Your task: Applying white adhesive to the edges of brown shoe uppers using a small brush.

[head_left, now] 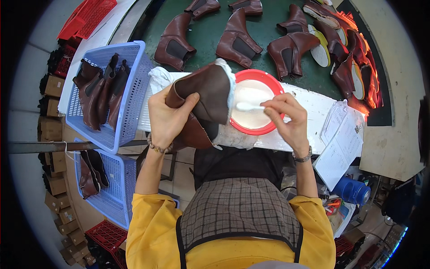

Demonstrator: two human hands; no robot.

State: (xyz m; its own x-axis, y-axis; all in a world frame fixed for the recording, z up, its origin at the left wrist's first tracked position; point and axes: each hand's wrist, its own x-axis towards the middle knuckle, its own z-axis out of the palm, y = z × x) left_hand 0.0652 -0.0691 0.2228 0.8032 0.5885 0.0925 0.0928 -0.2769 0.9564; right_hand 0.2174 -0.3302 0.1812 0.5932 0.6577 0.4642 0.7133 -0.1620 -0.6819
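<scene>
Boot [204, 92] is at the left edge of the red bowl [277, 88], grasped by the left hand [172, 114], thumb on its dark side. The right hand [286, 116], at the bowl's right edge, pinches a brush [248, 106], its white tip over the bowl; whether it touches the pale liquid [251, 88], I cannot tell. Papers [337, 154] lie right of the bowl; beyond it, more boots [239, 40] on a green table [204, 45].

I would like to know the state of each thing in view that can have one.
Left hand: gripping the held boot.
Held boot: tilted, pale material along one edge.
Right hand: pinching the applicator.
Applicator: white-ended, over the red bowl.
Red bowl: uncovered, containing white material.
Upper blue basket: holding several boots.
Lower blue basket: holding other boots.
Papers: overlapping.
</scene>
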